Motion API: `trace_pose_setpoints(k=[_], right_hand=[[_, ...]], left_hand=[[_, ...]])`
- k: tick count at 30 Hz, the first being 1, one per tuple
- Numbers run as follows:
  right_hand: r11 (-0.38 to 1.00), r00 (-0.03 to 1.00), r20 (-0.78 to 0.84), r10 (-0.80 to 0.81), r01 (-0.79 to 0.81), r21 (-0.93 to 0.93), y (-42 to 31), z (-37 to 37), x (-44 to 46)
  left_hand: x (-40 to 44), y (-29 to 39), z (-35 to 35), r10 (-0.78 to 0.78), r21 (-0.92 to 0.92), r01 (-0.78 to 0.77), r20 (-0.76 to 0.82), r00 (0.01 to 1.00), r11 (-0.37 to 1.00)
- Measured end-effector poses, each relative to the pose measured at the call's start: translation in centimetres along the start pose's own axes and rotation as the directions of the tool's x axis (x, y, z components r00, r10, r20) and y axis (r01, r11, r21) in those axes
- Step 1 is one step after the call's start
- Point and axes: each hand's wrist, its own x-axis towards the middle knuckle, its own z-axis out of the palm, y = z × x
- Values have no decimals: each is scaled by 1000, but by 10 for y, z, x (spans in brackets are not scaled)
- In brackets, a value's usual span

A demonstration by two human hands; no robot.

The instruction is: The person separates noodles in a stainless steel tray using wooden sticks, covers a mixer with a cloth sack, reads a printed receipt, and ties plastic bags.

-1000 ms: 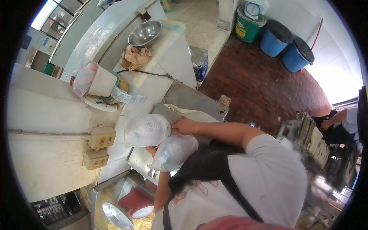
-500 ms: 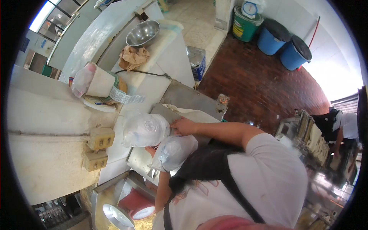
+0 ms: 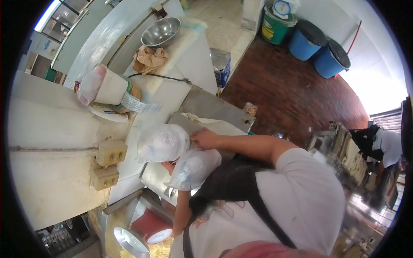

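Two clear plastic bags with whitish contents sit close together in front of me. The farther bag is over the counter, and the nearer bag is against my dark apron. My right hand reaches in from the right, its fingers bent and closed at the edge of the farther bag, near the gap between the two. From below comes my left forearm, passing behind the nearer bag. Only part of my left hand shows beneath the farther bag; its fingers are mostly hidden.
A steel bowl and crumpled brown paper lie on the counter's far part. A white tub stands by the wall, above outlet boxes. A red scale is below. Blue bins stand beyond; another person is at right.
The view has shifted slightly. Both bags stay nearly in place, my right hand remains at the farther bag's edge, and my left hand shows a little differently beneath it.
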Motion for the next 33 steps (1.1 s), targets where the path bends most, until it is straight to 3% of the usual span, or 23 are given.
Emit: trace_pose_setpoints(k=[22, 33], right_hand=[[999, 994, -101, -29, 34, 42, 6, 8, 1], [1000, 999, -50, 5, -4, 15, 6, 9, 4]], left_hand=[[-1, 0, -4, 8, 1, -8, -1, 1000, 1000], [-2, -1, -2, -3, -3, 3, 7, 1000, 1000]])
